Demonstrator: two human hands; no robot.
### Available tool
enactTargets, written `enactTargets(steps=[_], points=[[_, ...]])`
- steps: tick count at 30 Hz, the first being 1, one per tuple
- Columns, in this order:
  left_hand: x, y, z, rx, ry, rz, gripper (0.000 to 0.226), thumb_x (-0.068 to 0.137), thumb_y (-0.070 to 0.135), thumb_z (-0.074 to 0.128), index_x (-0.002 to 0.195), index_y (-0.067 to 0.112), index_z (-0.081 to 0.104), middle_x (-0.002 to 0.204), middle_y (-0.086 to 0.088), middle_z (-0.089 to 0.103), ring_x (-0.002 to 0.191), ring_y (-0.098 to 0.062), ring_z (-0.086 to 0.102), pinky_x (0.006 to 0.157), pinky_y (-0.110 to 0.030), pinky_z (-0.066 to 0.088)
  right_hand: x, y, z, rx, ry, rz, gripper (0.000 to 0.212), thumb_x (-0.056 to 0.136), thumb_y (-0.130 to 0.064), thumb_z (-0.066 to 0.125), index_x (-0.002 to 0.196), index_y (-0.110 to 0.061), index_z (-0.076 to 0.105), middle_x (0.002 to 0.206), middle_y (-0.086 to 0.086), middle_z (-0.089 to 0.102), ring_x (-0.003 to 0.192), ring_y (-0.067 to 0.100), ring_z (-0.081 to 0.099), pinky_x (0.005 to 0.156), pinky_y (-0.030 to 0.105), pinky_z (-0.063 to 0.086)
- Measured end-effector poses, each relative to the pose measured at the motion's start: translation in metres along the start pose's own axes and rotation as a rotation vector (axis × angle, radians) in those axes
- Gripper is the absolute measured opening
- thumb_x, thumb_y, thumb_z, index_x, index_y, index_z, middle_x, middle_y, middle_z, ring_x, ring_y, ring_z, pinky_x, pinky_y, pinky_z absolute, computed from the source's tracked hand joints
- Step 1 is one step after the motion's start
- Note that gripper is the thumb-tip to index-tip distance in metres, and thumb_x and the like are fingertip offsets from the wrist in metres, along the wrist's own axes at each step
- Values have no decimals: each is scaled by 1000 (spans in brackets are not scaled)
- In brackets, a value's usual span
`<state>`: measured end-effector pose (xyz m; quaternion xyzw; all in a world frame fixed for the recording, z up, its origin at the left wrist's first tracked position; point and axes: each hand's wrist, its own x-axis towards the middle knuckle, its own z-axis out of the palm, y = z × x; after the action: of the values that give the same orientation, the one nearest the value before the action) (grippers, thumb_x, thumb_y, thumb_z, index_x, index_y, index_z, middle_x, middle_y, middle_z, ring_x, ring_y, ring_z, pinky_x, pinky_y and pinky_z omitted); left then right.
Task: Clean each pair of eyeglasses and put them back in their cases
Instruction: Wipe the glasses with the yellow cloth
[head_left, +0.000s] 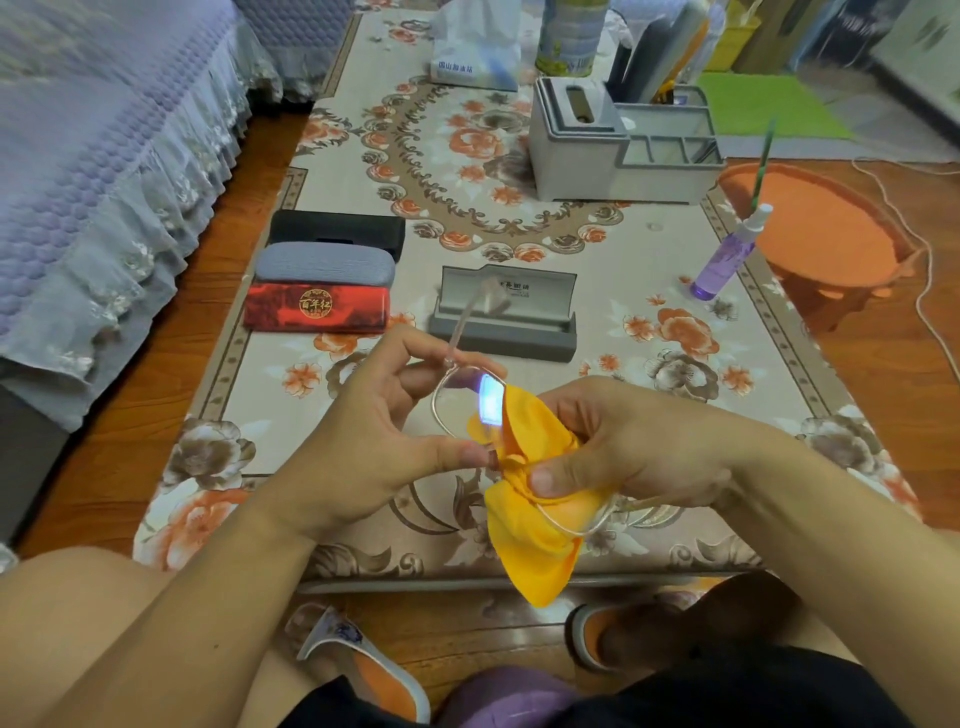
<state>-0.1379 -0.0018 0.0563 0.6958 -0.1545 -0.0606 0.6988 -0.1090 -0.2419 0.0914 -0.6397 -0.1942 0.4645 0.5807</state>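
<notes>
Fingers: left hand is pinching the rim of the eyeglasses between thumb and curled fingers, while the right hand is gripping a yellow cloth bunched around the other lens.

Eyeglasses: a thin clear frame is being held in the air above the near edge of the table, one temple arm pointing away toward the open grey case, a bright light reflecting off the lens being wiped.

Cases: the open case is sitting empty just beyond the hands; a red case, a grey-blue case and a black case are lying closed side by side at the left edge.

Risk: the frame looks slight, and a hard rub through the cloth could be bending the bridge or twisting a hinge; the left pinch is covering little of the rim, so a slip could be sending the glasses onto the floor.

Second risk: the purple spray bottle is standing near the right edge, where a sweeping elbow could be knocking it off.

Surface: a floral covering in cream, orange and brown is spreading over the low table, with a grey organiser further back.

Room: wooden floor, a lilac frilled bed cover at left, an orange stool at right.
</notes>
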Motion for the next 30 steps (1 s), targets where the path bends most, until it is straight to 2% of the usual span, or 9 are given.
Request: enactTargets(steps=[3,5,10,16,22,24,25,27,30], points=[[1,-1,-1,-16,-23,-15,63,66,35,94,113,30,53,127,-8,70,120,-30,65,97,-41,54,-2,2,-1,140,-79,48,21,93,1,59,113,-1,67,105,9,73,93,23,69,87,35,55],[2,-1,0,-28,-34,-18,61,65,36,94,111,33,54,126,-9,70,118,-30,66,93,-37,55,-2,3,-1,157,-84,60,22,94,4,57,114,1,65,103,7,74,91,21,70,85,32,55],[2,-4,4,-61,-52,-27,68,66,38,93,116,22,50,125,-9,71,121,-28,65,96,-36,55,-3,6,1,36,3,39,19,90,6,64,109,3,67,100,11,74,89,22,71,81,30,56],[3,-3,5,-80,-19,-33,70,66,38,92,115,15,48,122,-9,72,116,-24,68,91,-31,56,-3,17,5,273,87,37,22,88,-4,59,106,7,67,97,16,70,84,26,67,82,34,55],[1,-3,5,23,47,64,66,68,37,92,115,17,51,124,-8,70,121,-27,65,105,-48,47,-4,24,0,264,186,48,30,84,-21,72,104,2,72,100,25,61,95,41,50,88,55,36],[1,-1,4,78,78,110,66,67,31,92,115,16,49,123,-3,71,120,-24,66,108,-45,47,-5,19,-1,261,201,36,21,87,-27,69,93,-7,76,85,14,66,82,33,57,85,47,41],[2,-2,5,103,90,130,64,67,26,91,115,17,49,123,-1,71,119,-25,66,109,-45,47,-6,17,-3,264,235,30,19,90,-25,65,89,-9,76,78,7,69,74,25,63,79,37,49],[1,-3,8,155,109,175,62,67,19,90,115,20,50,123,-1,69,118,-27,67,110,-51,46,-7,15,-8,263,309,26,19,92,-22,60,87,-9,74,73,1,71,65,12,66,63,24,53],[-1,-7,13,238,132,252,62,70,17,89,117,17,49,128,-2,67,120,-29,66,108,-58,44,-12,14,-15,207,289,8,19,99,-14,56,93,-11,74,81,2,71,72,14,68,68,26,54]])
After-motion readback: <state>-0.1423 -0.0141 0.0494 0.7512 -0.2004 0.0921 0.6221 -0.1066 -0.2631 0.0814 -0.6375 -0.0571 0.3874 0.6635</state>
